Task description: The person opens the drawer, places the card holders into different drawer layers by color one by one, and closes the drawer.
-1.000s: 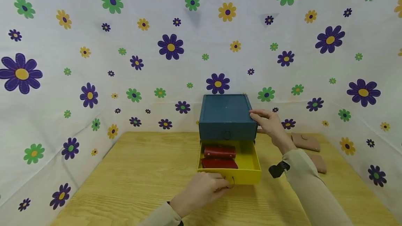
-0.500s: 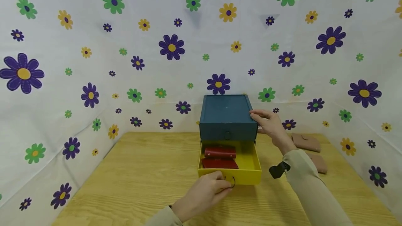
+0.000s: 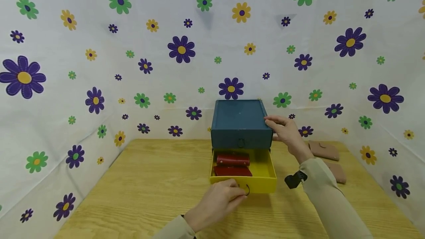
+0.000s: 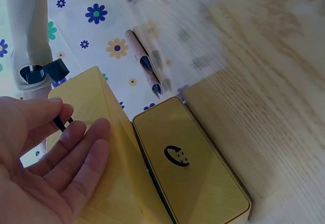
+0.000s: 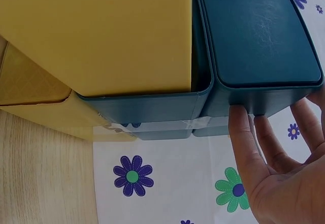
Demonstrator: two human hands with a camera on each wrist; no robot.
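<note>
- The black loop handle [image 3: 248, 190] on the front of the yellow drawer [image 3: 262, 184] is pinched between thumb and finger by the left hand [image 3: 216, 201]; its grip is clasped on that loop.
- Inside the yellow drawer, toward its left side, a flat red case [image 3: 233, 171] is laid near the front, and a rolled red case [image 3: 233, 160] is placed just behind it.
- Above and behind the yellow drawer, a blue box [image 3: 239, 115] is touched along its right side by the extended fingers of the right hand [image 3: 288, 132]; nothing is grasped by that grip.
- Below the yellow drawer, what seems to be a second drawer front [image 4: 203, 183] is shown, dimly, in the left wrist view.
- To the right of the yellow drawer, two pinkish cases [image 3: 324, 151] are set on the table [image 3: 159, 180], the nearer one partly hidden by a sleeve [image 3: 332, 198].
</note>
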